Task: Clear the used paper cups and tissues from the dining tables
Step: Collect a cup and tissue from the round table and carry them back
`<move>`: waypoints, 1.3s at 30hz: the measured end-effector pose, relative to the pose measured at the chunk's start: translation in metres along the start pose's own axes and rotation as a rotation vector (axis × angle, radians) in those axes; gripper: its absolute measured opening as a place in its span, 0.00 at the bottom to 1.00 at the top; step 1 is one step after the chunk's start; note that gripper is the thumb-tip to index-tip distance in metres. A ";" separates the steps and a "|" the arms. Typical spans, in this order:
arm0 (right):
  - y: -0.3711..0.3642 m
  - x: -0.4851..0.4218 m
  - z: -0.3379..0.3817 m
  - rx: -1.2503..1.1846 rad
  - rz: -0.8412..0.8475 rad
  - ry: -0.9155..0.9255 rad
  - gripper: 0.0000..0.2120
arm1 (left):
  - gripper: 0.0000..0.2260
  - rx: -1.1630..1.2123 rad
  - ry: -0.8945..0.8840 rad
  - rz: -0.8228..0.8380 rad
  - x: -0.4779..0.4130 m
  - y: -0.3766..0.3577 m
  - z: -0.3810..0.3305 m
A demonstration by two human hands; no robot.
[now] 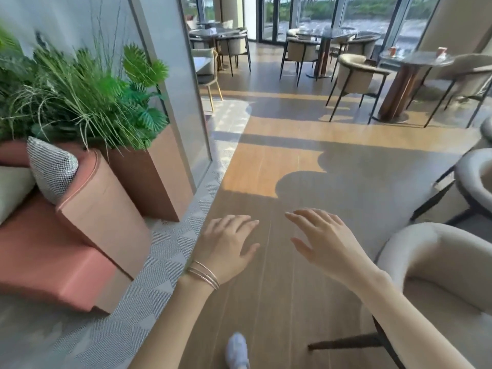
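Observation:
My left hand (pixel 229 245) and my right hand (pixel 323 239) are stretched out in front of me over the wooden floor, palms down, fingers apart, holding nothing. Thin bangles ring the left wrist. Far off at the upper right, a round dining table (pixel 415 60) carries two small orange paper cups, one (pixel 392 51) at its left and one (pixel 441 52) at its right. Something pale lies beside the left cup, too blurred to name. Both hands are several steps away from that table.
A terracotta sofa (pixel 66 235) with a patterned cushion and a planter of green plants (pixel 80 83) stand at the left by a glass partition. Beige round chairs (pixel 439 275) line the right side. More tables and chairs (pixel 319 41) stand by the windows. My shoe (pixel 237 350) shows below.

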State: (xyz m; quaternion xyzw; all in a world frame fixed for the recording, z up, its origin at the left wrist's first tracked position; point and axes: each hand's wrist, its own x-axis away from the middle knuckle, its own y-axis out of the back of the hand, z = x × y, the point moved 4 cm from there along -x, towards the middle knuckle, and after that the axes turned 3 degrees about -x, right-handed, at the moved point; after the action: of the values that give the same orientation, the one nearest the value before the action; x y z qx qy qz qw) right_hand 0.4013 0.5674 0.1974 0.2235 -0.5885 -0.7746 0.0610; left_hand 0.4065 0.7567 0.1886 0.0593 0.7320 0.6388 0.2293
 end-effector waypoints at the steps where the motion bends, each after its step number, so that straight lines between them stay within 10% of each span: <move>1: -0.008 -0.014 -0.010 -0.002 0.008 -0.011 0.23 | 0.19 0.001 -0.005 0.013 -0.017 -0.008 0.008; 18: -0.016 -0.366 -0.139 0.065 -0.241 0.031 0.23 | 0.20 0.006 -0.060 -0.125 -0.374 -0.033 0.182; 39: -0.096 -0.745 -0.403 0.018 -0.075 0.098 0.23 | 0.20 -0.051 0.063 -0.117 -0.766 -0.155 0.289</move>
State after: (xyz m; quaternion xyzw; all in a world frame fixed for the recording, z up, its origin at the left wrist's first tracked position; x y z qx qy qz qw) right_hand 1.2508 0.5059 0.2278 0.2835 -0.5829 -0.7592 0.0587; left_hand 1.2377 0.7011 0.2161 -0.0095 0.7246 0.6443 0.2444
